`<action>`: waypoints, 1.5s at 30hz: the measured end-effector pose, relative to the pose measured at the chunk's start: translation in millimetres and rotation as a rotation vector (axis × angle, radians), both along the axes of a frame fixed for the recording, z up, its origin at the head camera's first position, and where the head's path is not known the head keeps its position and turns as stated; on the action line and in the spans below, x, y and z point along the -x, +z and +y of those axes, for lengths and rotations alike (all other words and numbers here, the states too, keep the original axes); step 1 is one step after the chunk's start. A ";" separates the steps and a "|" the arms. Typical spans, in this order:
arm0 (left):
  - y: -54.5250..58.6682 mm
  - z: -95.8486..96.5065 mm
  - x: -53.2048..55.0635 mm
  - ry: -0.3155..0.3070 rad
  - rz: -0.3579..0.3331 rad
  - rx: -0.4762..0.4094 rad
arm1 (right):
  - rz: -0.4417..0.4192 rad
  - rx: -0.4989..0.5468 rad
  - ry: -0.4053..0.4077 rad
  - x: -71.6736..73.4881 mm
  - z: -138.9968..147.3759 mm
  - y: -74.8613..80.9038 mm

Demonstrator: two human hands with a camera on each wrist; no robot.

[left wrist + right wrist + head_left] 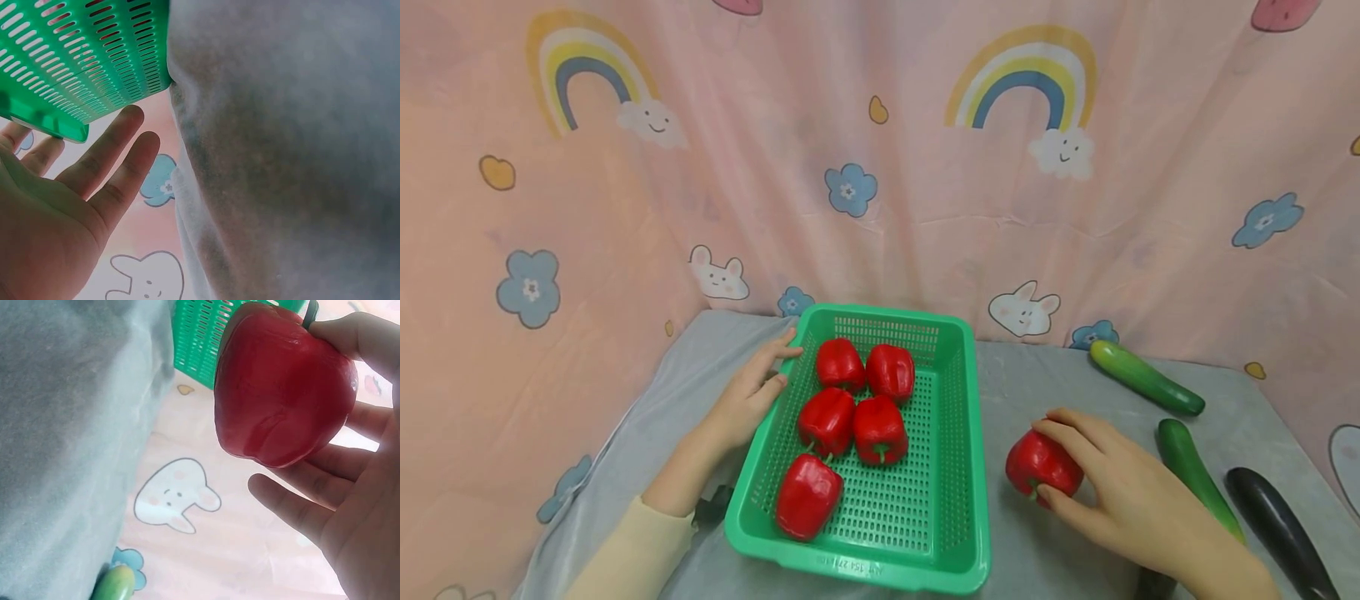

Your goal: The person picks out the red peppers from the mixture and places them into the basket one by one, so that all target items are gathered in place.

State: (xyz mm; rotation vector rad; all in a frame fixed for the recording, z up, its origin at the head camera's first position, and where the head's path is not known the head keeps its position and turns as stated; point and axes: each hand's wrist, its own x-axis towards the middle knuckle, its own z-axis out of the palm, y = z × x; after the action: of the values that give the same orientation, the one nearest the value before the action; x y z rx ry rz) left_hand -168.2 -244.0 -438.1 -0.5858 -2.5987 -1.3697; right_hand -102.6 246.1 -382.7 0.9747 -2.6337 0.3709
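Observation:
A green plastic basket (943,483) stands in the middle of the grey cloth, with several red bell peppers (880,429) in its left half. My left hand (748,396) rests at the basket's left rim, fingers fairly straight; in the left wrist view the fingertips (147,145) are beside the slotted wall. To the right of the basket, my right hand (1120,483) grips another red bell pepper (1037,462) between thumb and fingers. The right wrist view shows this pepper (281,387) with the thumb near its green stem and the fingers behind it.
Right of the right hand lie a light green zucchini (1146,379), a darker green one (1198,471) and a long dark eggplant (1281,529). A dark object (1153,583) shows partly under the right wrist. A pink patterned curtain (910,242) hangs behind the grey cloth (1022,375).

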 end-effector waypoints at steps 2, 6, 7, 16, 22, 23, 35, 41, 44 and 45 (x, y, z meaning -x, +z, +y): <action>0.2 -0.2 0.5 -0.001 0.001 -0.001 | 0.003 0.003 0.002 0.5 -1.4 1.4; 0.8 -0.5 1.1 -0.001 0.003 0.000 | 0.018 0.015 0.022 2.2 -5.6 4.9; 0.7 -0.6 1.3 0.000 0.005 0.000 | 0.022 0.020 0.030 2.6 -7.1 5.9; 0.2 -0.3 3.3 -0.005 0.008 0.001 | 0.051 0.047 0.102 8.8 -18.5 13.0; 1.0 -0.7 2.4 -0.002 -0.002 0.002 | 0.067 0.037 0.115 12.6 -22.9 17.5; 0.9 -0.8 2.3 -0.002 -0.002 0.003 | 0.068 0.037 0.118 12.9 -23.6 18.4; 0.5 -1.8 0.0 0.007 0.003 0.000 | 0.080 0.045 0.133 12.8 -42.3 31.6; 1.6 -0.5 -0.4 0.009 -0.009 -0.004 | 0.071 0.072 0.203 15.9 -54.5 32.8; 2.0 0.3 0.1 0.006 -0.010 -0.002 | 0.051 0.083 0.230 16.6 -61.1 31.8; 2.1 0.7 0.5 0.003 -0.009 -0.002 | 0.044 0.086 0.239 16.9 -63.1 31.3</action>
State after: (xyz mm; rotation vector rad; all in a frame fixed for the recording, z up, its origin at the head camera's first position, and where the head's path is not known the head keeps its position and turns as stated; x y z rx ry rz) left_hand -168.7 -243.3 -436.1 -0.5768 -2.6039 -1.3762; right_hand -119.5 183.0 -351.4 1.2569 -2.4460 0.5072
